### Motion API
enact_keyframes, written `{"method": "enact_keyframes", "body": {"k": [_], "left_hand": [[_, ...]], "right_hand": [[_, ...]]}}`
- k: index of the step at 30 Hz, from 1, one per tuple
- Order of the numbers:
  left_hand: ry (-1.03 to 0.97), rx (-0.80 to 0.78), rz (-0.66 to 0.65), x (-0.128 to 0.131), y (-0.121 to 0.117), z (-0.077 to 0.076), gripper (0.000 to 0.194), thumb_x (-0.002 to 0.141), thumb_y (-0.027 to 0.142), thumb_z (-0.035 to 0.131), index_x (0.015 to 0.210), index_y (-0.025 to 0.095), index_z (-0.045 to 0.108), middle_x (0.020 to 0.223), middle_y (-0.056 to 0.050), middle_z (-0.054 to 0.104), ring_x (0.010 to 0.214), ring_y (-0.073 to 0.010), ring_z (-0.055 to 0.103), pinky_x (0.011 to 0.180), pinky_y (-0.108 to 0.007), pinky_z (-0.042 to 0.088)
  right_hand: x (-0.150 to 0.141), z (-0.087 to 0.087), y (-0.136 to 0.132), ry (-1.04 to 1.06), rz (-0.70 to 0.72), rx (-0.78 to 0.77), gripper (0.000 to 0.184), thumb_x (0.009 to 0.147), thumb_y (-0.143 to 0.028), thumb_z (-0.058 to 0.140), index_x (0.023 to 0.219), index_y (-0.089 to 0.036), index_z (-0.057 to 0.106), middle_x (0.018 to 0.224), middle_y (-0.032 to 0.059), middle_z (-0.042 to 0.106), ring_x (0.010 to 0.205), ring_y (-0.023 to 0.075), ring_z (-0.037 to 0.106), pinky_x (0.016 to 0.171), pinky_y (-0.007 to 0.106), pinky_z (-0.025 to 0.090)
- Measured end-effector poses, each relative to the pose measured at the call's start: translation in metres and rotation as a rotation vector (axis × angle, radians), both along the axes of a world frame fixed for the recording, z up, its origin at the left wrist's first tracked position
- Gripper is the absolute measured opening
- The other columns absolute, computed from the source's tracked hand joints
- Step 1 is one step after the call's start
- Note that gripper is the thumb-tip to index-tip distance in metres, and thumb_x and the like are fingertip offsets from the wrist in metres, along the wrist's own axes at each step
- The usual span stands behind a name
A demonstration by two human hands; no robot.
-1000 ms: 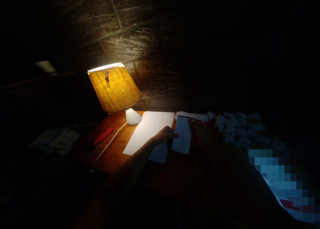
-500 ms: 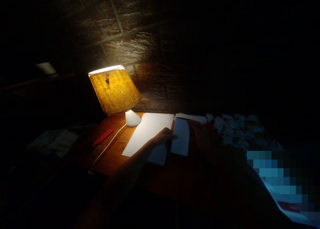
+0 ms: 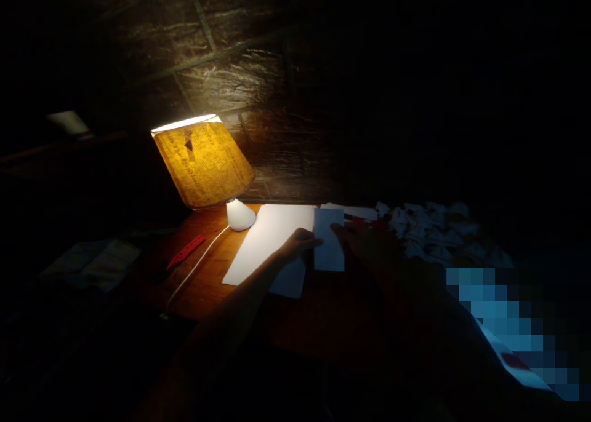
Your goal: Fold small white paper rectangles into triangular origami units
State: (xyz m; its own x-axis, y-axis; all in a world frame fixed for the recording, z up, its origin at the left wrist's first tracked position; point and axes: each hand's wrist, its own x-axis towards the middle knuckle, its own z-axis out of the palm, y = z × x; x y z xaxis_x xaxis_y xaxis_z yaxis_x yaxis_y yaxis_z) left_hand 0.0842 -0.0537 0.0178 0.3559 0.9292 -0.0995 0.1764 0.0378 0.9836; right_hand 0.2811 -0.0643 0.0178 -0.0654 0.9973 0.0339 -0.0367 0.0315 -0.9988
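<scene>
A small oblong sheet of paper [image 3: 329, 243] is held upright between my two hands over the wooden table. My left hand [image 3: 298, 243] pinches its left edge, thumb in front. On the upper right edge, my right hand [image 3: 347, 234] grips it with the fingers, mostly lost in shadow. Larger white paper sheets [image 3: 265, 237] lie beneath and beside my left hand. Behind my right hand lies another white paper strip [image 3: 360, 212], with a dark and red object [image 3: 369, 221] at its near edge, too dim to name.
A lit lamp [image 3: 203, 163] with a yellow printed shade stands left of the sheets, its white cord [image 3: 194, 268] running forward. A red-handled cutter [image 3: 186, 251] lies nearby. Several folded paper pieces [image 3: 425, 228] sit at the right. A brick wall [image 3: 249, 71] rises behind.
The small sheet has risen slightly, and my right hand has moved left onto its upper right edge. A red object now shows behind that hand. The view has shifted a little.
</scene>
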Motion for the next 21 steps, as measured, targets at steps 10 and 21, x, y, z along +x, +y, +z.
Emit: {"method": "enact_keyframes", "body": {"k": [10,21], "left_hand": [[-0.014,-0.008,0.009,0.000,0.001,0.001,0.067,0.052,0.073,0.088,0.048,0.016,0.053,0.048,0.003,0.048,0.048,-0.0078,0.040,0.049,-0.023,0.026],[-0.067,-0.051,0.028,-0.004,0.002,-0.003,0.062,0.062,0.067,0.088,0.053,0.016,0.054,0.044,0.003,0.049,0.039,-0.0082,0.044,0.041,-0.022,0.030]], "right_hand": [[0.002,-0.003,0.002,-0.013,-0.020,0.035,0.056,0.064,-0.073,0.080,0.052,-0.024,0.056,0.057,-0.0006,0.059,0.060,0.0168,0.051,0.061,0.033,0.042],[0.003,0.006,-0.001,-0.051,0.023,-0.003,0.051,0.058,-0.073,0.084,0.058,-0.024,0.069,0.063,0.0018,0.068,0.063,0.0198,0.059,0.064,0.035,0.047]]}}
